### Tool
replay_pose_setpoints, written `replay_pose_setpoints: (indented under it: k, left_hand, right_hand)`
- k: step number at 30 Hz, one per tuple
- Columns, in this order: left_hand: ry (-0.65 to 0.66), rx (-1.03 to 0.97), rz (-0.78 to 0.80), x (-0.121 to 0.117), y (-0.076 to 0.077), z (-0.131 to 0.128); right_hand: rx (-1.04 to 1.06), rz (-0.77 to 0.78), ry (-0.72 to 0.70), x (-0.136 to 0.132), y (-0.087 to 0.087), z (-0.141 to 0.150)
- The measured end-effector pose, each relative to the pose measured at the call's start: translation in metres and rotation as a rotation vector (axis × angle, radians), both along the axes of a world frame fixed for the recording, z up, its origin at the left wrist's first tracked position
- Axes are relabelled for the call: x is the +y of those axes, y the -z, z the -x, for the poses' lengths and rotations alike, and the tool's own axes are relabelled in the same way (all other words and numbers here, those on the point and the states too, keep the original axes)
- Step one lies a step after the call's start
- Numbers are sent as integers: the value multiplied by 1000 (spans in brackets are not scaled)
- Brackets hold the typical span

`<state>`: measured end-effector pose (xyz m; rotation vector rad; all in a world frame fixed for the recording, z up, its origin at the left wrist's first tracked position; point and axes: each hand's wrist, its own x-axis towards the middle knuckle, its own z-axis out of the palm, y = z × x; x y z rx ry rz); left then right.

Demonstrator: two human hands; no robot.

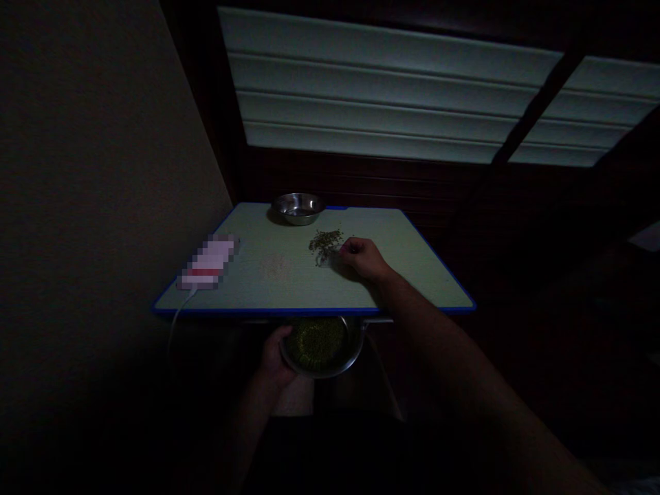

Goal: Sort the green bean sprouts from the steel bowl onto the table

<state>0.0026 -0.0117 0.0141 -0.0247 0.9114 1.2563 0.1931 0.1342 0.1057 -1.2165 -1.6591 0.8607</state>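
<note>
- Two hands at work, and the left hand [277, 361] has the held bowl [353, 339] by its side, thumb at the rim, just below the near edge of the table [412, 275].
- Green grains [317, 340] fill the bottom of that bowl; it looks like smooth metal, so I'd judge it stiff, fairly light itself, weightier with the load, and slick if damp.
- Best hold there: thumb over the rim, fingers spread beneath, keeping it level so nothing spills.
- Up top, the right hand [364, 256] is at the near right side of a loose pile [324, 240] on the table, fingers bent into a pinch; whether anything is between the fingertips, I cannot tell in this gloom.
- These bits look tiny, dry and hard: next to no weight each, apt to roll and scatter, so pinch few or sweep with a cupped palm.
- Paler specks [277, 267] lie nearby, leftward, and a second bowl [302, 218] sits beyond, near the far edge, its rim the easy grip.
</note>
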Motion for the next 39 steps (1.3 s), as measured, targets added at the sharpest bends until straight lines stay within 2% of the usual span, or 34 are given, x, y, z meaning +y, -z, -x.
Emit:
replay_pose_setpoints:
  k: [10,18,25,31,39]
  left_hand:
    - [-7,-38,-10,1,4,1]
    - [-5,-9,2,1,1,1]
    - [-9,-19,-2,0,1,0]
    - [1,-14,-19,2,3,1]
    - [2,-36,-17,1,1,1]
  right_hand:
    - [21,1,11,0,0,1]
    - [-4,26,-34,2,1,-1]
    - [-41,6,2,4,4,-1]
    - [-75,-30,-51,7,8,-2]
    - [-33,2,-132,9,9,-3]
